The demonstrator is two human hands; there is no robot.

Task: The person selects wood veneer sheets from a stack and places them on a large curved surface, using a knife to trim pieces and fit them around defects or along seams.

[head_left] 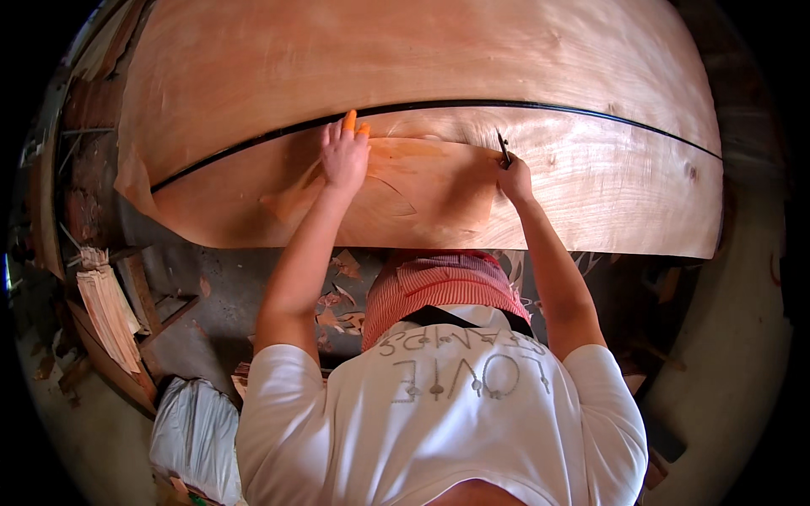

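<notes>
A large sheet of pale wood veneer [607, 202] spreads in front of me. On its near part lies a smaller, more orange piece of veneer [422, 185] with a ragged left end and a curved split. My left hand [343, 160] rests flat at the upper left of this piece, fingers extended, with orange covers on some fingertips. The fingertips reach close to a long black strip [472, 104] running across the sheet. My right hand [515, 179] is closed around a slim, dark, pointed tool [504, 150] at the piece's right edge; its exact kind is unclear.
The sheet's near edge passes just in front of my red striped garment [439, 282]. Veneer scraps [337, 316] litter the floor below. To the left stand a bundle of thin wood strips [108, 312] and a white sack [196, 434].
</notes>
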